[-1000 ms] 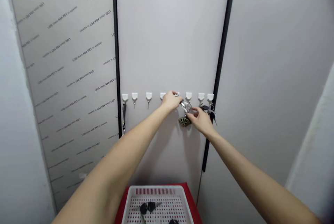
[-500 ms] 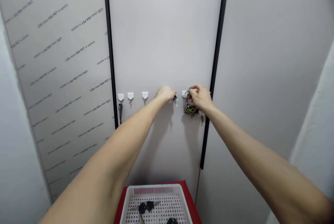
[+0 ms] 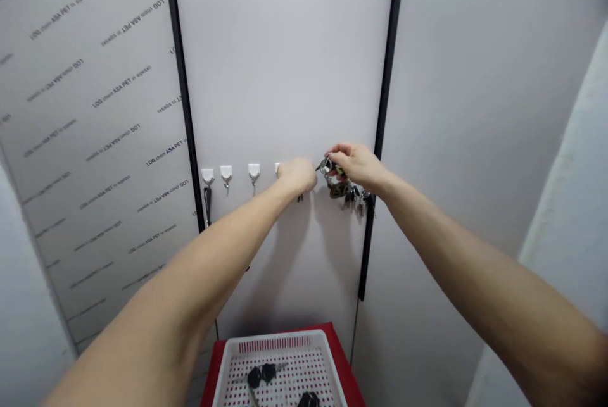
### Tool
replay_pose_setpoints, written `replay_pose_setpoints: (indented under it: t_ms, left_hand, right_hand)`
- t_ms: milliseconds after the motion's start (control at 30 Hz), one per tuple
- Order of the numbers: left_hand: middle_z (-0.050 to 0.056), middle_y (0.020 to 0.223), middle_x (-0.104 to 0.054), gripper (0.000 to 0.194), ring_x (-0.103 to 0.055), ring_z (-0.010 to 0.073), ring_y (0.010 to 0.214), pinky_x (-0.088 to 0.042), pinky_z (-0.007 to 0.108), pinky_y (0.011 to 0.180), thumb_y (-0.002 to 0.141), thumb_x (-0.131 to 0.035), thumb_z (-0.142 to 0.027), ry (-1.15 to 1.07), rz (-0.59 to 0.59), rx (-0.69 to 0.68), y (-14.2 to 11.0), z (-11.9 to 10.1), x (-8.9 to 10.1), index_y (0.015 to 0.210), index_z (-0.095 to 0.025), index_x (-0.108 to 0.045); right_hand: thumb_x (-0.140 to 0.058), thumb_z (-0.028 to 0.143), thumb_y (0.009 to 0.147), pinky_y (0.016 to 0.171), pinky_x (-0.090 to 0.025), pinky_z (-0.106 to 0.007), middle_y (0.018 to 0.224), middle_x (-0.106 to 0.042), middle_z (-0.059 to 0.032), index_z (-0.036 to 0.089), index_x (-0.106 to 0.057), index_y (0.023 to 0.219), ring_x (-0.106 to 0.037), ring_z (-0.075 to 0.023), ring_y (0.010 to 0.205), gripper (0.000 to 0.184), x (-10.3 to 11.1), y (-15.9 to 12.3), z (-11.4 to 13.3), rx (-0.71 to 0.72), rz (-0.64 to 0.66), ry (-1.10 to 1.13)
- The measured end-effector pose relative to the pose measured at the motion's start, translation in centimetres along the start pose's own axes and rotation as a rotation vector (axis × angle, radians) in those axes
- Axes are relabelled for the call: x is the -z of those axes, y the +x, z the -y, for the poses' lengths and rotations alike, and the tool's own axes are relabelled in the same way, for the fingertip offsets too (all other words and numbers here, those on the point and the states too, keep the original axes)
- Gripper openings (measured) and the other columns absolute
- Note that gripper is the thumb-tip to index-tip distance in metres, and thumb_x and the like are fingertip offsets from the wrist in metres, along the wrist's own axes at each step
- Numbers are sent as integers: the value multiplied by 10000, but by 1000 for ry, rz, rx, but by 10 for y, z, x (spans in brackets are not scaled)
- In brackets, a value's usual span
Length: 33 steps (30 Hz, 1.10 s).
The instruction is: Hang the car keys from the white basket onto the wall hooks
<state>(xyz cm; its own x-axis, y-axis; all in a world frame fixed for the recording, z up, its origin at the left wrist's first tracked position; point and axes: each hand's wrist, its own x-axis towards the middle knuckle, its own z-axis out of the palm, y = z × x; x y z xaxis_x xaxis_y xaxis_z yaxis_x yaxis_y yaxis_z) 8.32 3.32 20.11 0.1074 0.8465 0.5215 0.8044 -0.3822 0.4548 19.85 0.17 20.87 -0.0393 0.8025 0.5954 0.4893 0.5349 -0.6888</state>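
My left hand [image 3: 297, 175] is closed in front of the wall panel, its fingertips mostly hidden behind the back of the hand. Small keys [image 3: 300, 197] show just below it, and a white hook [image 3: 278, 168] is partly covered at its left edge. To the right, my right hand [image 3: 356, 163] pinches a metal key ring [image 3: 326, 165] with keys on it. A bronze-coloured round pendant [image 3: 338, 190] and several hanging keys [image 3: 352, 195] are seen under the right hand. What holds these up is hidden.
White hooks [image 3: 226, 173] line the panel on the left, the leftmost with a black strap [image 3: 208, 204]. Below stands a white perforated basket [image 3: 325, 356] with black-headed keys [image 3: 261, 374], on a red surface [image 3: 332, 334]. Black strips [image 3: 183, 90] edge the panel.
My right hand has drawn the key ring slightly left, close to my left hand. Keys that stuck out right of my left hand now show below it. The view has shifted a little.
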Motion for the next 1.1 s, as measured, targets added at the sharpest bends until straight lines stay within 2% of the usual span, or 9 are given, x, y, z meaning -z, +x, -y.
replay_pose_setpoints:
  t_ms: [100, 233, 433, 567, 633, 700, 767, 900, 1100]
  left_hand:
    - [84, 731, -571, 161, -498, 193, 771, -340, 305, 689, 614, -445, -239, 209, -93, -90, -9, -7, 8, 684, -147, -557]
    - [50, 700, -566, 246, -489, 138, 691, -341, 246, 642, 674, -338, -262, 161, -100, -230, -28, 5, 9, 740, -153, -547]
    - [35, 614, -564, 287, -478, 112, 562, -327, 208, 526, 675, -309, -283, 93, 412, -141, -133, 84, -60, 642, -137, -555]
    - [27, 701, -580, 241, -507, 136, 654, -350, 219, 555, 658, -350, -298, 106, 622, 91, -210, 142, -101, 711, -170, -547]
    - [25, 777, -571, 235, -505, 136, 698, -368, 228, 608, 639, -389, -299, 34, 528, 137, -226, 160, -98, 796, -184, -521]
    - [39, 805, -553, 284, -502, 138, 702, -380, 247, 646, 647, -380, -320, -55, 303, 174, -223, 171, -77, 874, -180, -478]
    - [50, 796, -532, 333, -502, 150, 695, -394, 275, 649, 652, -359, -367, -127, 34, 198, -207, 177, -46, 906, -170, -444]
    - [62, 868, -478, 399, -496, 173, 765, -413, 294, 644, 610, -389, -424, -182, -408, 272, -168, 186, 9, 912, -166, -428]
    - [97, 937, -464, 450, -453, 190, 871, -377, 316, 741, 589, -445, -344, -125, -480, 355, -131, 201, 19, 973, -113, -398]
  right_hand:
    - [-402, 224, 646, 358, -336, -169, 433, -479, 28, 161, -478, 686, -429, -61, 370, 106, -11, -27, -14, -2, 195, -15]
    - [-346, 242, 654, 340, -317, -173, 391, -446, 50, 187, -481, 635, -393, -59, 327, 147, -49, -87, -63, -119, 469, 41]
    - [-383, 169, 576, 365, -313, -197, 428, -513, 64, 282, -546, 583, -435, -85, 371, 199, -115, -196, -134, -177, 637, 87]
    - [-423, 215, 587, 489, -380, -263, 576, -578, 25, 283, -571, 642, -508, -134, 520, 172, -101, -186, -134, -63, 410, -31]
    - [-428, 253, 604, 622, -389, -298, 763, -576, -14, 251, -546, 785, -515, -157, 676, 216, -72, -150, -120, -16, 42, -135]
    - [-399, 294, 637, 709, -359, -315, 922, -511, -61, 203, -481, 912, -466, -173, 829, 301, -41, -109, -103, 53, -318, -263]
    - [-406, 359, 633, 737, -339, -330, 982, -460, -82, 171, -435, 966, -424, -189, 891, 384, -18, -74, -91, 57, -518, -384]
    - [-415, 416, 609, 685, -352, -339, 962, -442, -84, 185, -461, 928, -443, -204, 843, 397, -12, -41, -87, -74, -498, -566]
    - [-438, 321, 582, 608, -372, -284, 851, -481, -87, 144, -521, 810, -485, -164, 700, 300, -19, -37, -89, -92, -531, -571]
